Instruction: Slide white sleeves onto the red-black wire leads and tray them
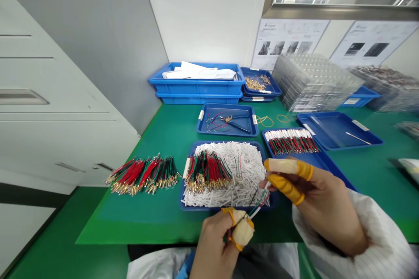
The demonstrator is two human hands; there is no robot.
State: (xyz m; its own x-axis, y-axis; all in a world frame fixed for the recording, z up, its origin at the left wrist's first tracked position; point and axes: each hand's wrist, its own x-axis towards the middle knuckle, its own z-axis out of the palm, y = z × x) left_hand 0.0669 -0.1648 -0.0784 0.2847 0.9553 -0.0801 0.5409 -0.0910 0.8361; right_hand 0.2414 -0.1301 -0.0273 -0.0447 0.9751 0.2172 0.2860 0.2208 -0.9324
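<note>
My left hand (220,236), with yellow finger cots on its thumb and finger, pinches the lower end of a few thin wires (262,200) in black, green and red. A white sleeve (255,212) shows along them close to the left fingertips. My right hand (314,200), also in yellow finger cots, is closed on a small white sleeve (267,185) at the upper end of the wires. Behind both hands is a blue tray (182,198) full of loose white sleeves (252,161), with a pile of red, green and black wires (209,170) with gold terminals on top.
More wires (144,174) lie on the green table to the left. A tray with pliers (234,124) stands behind. Rows of sleeved wires (291,141) fill part of a tray at right. Blue bins (199,87) and stacked clear trays (314,83) line the back.
</note>
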